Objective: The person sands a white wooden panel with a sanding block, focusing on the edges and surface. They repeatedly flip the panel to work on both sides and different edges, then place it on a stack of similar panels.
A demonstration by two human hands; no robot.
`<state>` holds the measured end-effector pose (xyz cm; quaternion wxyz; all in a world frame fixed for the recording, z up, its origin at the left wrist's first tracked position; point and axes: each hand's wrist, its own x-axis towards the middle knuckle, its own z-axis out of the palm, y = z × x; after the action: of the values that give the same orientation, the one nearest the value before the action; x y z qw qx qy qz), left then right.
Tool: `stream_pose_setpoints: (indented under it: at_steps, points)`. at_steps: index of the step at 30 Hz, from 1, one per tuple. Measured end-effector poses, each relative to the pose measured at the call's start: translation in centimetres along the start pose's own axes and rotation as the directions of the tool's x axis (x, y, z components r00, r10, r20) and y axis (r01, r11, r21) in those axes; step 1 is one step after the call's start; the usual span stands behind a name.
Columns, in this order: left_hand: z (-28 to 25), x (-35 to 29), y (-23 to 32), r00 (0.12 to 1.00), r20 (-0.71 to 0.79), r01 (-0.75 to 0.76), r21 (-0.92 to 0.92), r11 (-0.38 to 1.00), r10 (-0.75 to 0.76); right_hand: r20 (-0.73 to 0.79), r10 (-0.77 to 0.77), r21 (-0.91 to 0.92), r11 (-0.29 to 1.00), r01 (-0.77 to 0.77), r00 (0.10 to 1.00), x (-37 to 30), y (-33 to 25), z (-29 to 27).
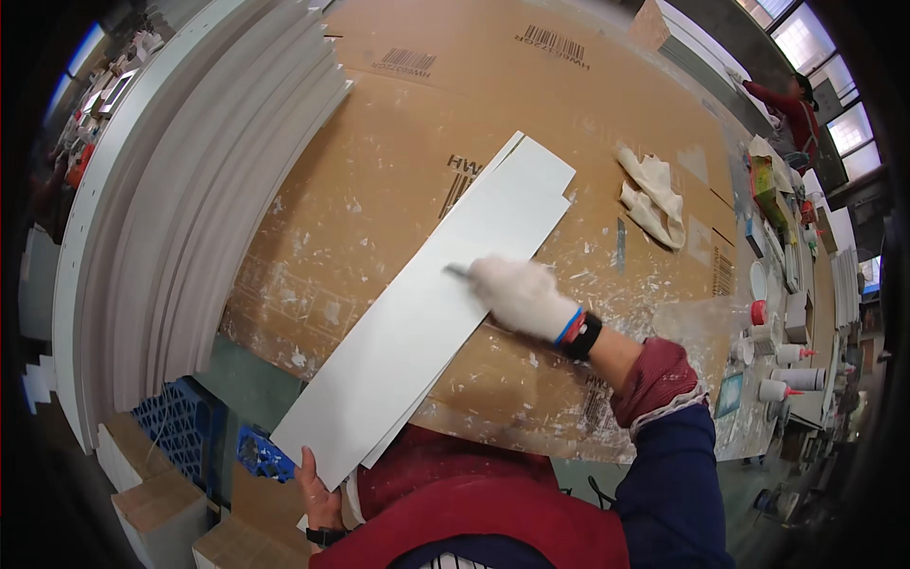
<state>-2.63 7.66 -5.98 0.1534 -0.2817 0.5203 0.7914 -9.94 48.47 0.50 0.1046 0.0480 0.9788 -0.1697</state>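
A long white panel [417, 303] with a notched far corner lies aslant on the cardboard-covered table [379, 190], its near end jutting past the edge towards me. Beneath it, the edge of a second white panel [398, 431] shows. My bare left hand [320, 498] grips the panel's near end, thumb along its edge. Over the middle of the panel is my right hand [521, 296] in a white glove, blurred and closed around a small grey tool [457, 271]. Only the tool's tip sticks out, so its kind is unclear.
Tall white panels [190, 209] stand stacked at the left. An off-white glove [652, 197] lies right of the panel. Red-tipped white bottles [792, 354] and other supplies line the right side. Crates [180, 427] are below left. Another person [791, 114] works at the far right.
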Motion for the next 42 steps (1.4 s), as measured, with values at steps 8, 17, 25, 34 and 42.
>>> stream_pose_setpoints:
  at_steps: [8, 17, 25, 34, 42]
  points:
    - [-1.1, 0.5, -0.3, 1.000, 0.027, 0.004, 0.016, 1.000, -0.005, -0.475, 0.424, -0.126, 0.834, -0.537, 0.771, 4.3, 19.0, -4.9]
    - [-0.9, 0.5, -0.8, 1.000, 0.003, -0.029, -0.030, 0.999, 0.029, -0.031, 0.134, 0.007, 0.991, -0.134, 0.991, 0.2, 3.3, -2.3]
    - [-0.1, 0.4, -0.1, 0.999, 0.042, -0.027, 0.005, 1.000, 0.027, -0.458, 0.305, -0.116, 0.911, -0.396, 0.835, 2.4, 16.0, -4.7]
    - [-0.2, 0.6, -0.6, 0.999, 0.033, -0.006, 0.008, 1.000, 0.005, -0.520, 0.229, -0.107, 0.938, -0.329, 0.823, 2.5, 16.4, -3.8]
    - [0.5, 0.5, -0.8, 1.000, 0.018, -0.017, -0.011, 1.000, 0.017, -0.426, 0.223, -0.213, 0.917, -0.337, 0.877, 3.1, 14.5, -3.8]
